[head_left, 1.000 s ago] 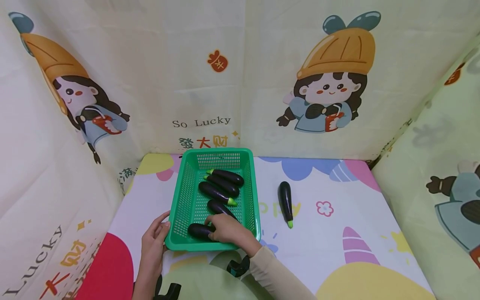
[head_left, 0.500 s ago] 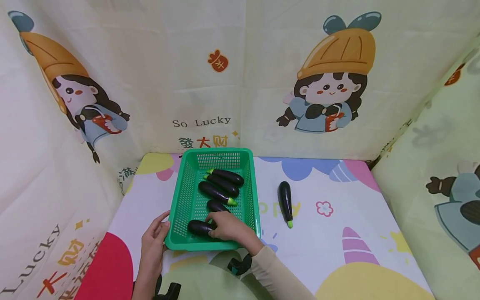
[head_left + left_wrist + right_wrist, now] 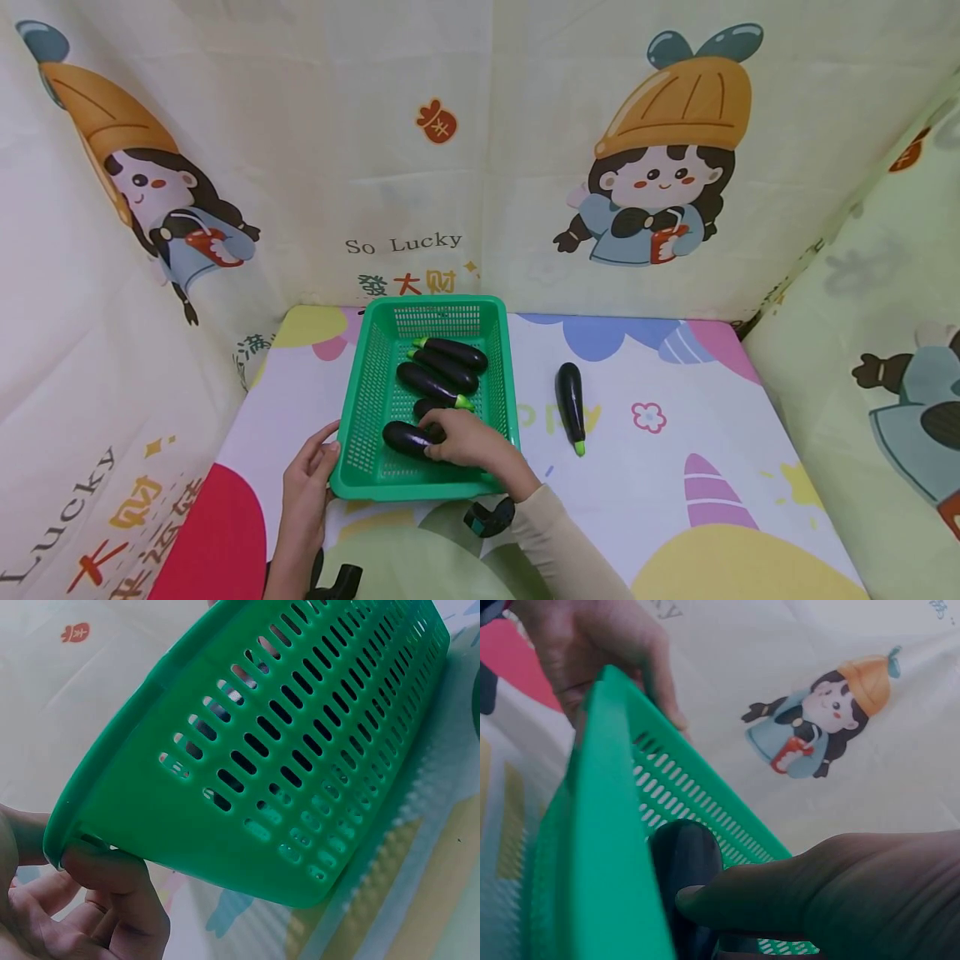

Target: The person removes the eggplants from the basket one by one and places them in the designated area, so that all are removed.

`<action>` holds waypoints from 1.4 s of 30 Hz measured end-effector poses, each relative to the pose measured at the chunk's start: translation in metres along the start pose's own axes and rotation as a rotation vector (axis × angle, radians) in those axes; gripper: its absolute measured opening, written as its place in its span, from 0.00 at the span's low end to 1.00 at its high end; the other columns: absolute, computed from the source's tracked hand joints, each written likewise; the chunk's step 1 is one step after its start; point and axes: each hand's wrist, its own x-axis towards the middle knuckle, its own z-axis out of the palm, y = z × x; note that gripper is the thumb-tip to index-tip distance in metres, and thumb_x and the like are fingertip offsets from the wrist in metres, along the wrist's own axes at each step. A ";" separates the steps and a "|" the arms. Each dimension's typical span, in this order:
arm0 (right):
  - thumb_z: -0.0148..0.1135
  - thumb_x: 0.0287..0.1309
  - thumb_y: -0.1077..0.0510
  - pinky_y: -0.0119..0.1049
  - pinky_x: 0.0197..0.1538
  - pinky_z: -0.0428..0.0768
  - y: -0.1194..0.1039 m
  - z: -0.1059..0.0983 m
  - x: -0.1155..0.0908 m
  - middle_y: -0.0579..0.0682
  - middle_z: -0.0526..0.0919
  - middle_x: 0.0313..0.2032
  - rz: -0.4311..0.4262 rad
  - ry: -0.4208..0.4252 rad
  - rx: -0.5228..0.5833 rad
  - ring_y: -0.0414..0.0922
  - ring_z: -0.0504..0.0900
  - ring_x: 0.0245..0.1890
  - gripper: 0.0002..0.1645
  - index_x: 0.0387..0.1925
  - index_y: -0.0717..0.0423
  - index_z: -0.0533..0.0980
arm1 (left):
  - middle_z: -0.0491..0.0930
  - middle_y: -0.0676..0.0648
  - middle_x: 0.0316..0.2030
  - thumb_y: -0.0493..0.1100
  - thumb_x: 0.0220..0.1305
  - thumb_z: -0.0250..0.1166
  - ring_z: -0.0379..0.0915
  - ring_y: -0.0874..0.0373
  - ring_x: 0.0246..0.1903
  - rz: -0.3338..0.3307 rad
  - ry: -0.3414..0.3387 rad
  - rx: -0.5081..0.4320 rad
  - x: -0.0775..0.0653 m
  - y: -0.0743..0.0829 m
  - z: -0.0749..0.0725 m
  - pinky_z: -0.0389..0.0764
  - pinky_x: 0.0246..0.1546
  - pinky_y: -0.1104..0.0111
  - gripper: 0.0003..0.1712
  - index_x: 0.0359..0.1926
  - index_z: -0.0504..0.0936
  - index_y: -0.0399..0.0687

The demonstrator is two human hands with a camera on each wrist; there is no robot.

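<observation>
A green plastic basket (image 3: pixel 513 400) stands on the table with several dark purple eggplants in it. At its near left corner my left hand (image 3: pixel 309 471) grips the rim, with the thumb (image 3: pixel 112 866) tucked below the lip in the left wrist view. My right hand (image 3: pixel 471 439) reaches over the basket's near right side and holds an eggplant (image 3: pixel 407 439) by one end; its rounded end points left. Behind that hand, another eggplant (image 3: pixel 425 409) is mostly hidden. Farther back, three eggplants (image 3: pixel 444 372) lie side by side in the basket.
A single eggplant (image 3: pixel 571 404) lies on the patterned tablecloth (image 3: pixel 637 475) right of the basket, green stem end towards me. Printed cloth walls (image 3: pixel 525 192) close off the back and both sides. Black bands (image 3: pixel 489 518) sit on my wrists.
My right hand has shifted slightly away from me and to the right, and the held eggplant has moved with it, closer to the others. The left hand and basket have stayed put.
</observation>
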 end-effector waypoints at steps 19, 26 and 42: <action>0.68 0.68 0.57 0.40 0.47 0.85 0.011 -0.037 -0.013 0.56 0.86 0.51 0.003 0.046 0.186 0.50 0.83 0.50 0.21 0.60 0.55 0.80 | 0.82 0.60 0.39 0.53 0.79 0.58 0.82 0.66 0.37 -0.002 -0.002 0.000 0.001 -0.001 0.001 0.88 0.37 0.71 0.27 0.74 0.72 0.53; 0.67 0.69 0.55 0.43 0.52 0.85 0.017 -0.052 -0.021 0.55 0.85 0.53 0.020 0.070 0.272 0.49 0.82 0.54 0.22 0.62 0.53 0.79 | 0.81 0.61 0.39 0.53 0.79 0.58 0.82 0.67 0.37 -0.011 -0.002 0.011 0.001 0.000 0.000 0.88 0.37 0.71 0.28 0.74 0.71 0.54; 0.64 0.71 0.51 0.43 0.52 0.85 0.031 -0.076 -0.037 0.59 0.80 0.62 0.060 0.113 0.441 0.51 0.81 0.56 0.28 0.69 0.54 0.74 | 0.82 0.62 0.41 0.53 0.80 0.57 0.83 0.67 0.38 -0.013 -0.013 0.013 0.000 0.001 -0.001 0.88 0.38 0.71 0.27 0.75 0.70 0.55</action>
